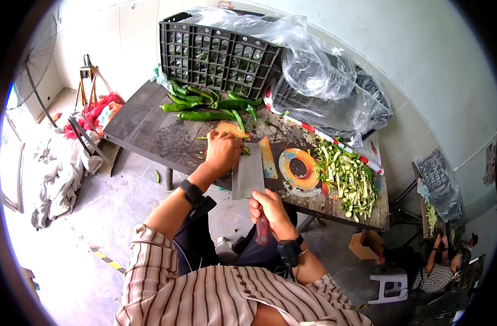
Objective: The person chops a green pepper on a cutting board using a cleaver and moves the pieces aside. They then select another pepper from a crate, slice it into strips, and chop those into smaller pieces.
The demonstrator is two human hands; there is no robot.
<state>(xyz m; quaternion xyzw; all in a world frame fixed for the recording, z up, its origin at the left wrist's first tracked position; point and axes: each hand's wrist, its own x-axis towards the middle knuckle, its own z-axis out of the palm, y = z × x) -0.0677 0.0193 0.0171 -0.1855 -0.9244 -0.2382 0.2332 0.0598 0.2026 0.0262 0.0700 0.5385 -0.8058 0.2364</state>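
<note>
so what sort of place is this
Probably a food-preparation space, perhaps a back kitchen or small workshop: there's a cleaver in use, whole green peppers and a heap of cut green pieces on one table.

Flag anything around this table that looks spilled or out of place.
A small green piece, perhaps pepper, lies on the floor near the table, apart from the green peppers on top; it looks dropped.
</note>
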